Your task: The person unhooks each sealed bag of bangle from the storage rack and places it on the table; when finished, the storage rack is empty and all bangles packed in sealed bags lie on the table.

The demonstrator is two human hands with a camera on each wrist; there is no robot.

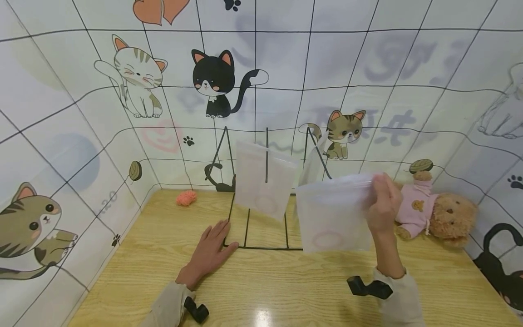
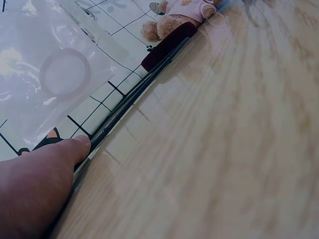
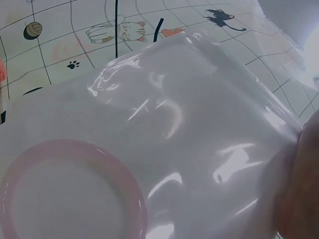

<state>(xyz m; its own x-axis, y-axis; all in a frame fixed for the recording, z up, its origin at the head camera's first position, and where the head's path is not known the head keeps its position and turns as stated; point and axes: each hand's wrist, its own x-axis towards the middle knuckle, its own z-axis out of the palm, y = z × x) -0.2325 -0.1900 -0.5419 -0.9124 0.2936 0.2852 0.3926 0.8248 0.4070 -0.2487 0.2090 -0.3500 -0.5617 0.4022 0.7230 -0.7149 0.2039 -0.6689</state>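
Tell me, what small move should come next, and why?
Probably the right hand should ease the held bag toward the wire rack: another bag hangs there, and the left hand touches it, perhaps to steady it.

The bags [image 1: 335, 211] here are milky white with pale pink rings [image 3: 65, 148], the rack [image 1: 265, 248] black, the table [image 1: 265, 281] yellow wood-grain, the wall [image 1: 282, 59] white with black grid lines [image 1: 282, 31], the teddy [image 1: 453, 215] brown.

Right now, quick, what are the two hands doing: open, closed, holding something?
Left hand: open, resting at the black rack.
Right hand: closed, pinching a translucent bag by its top corner.
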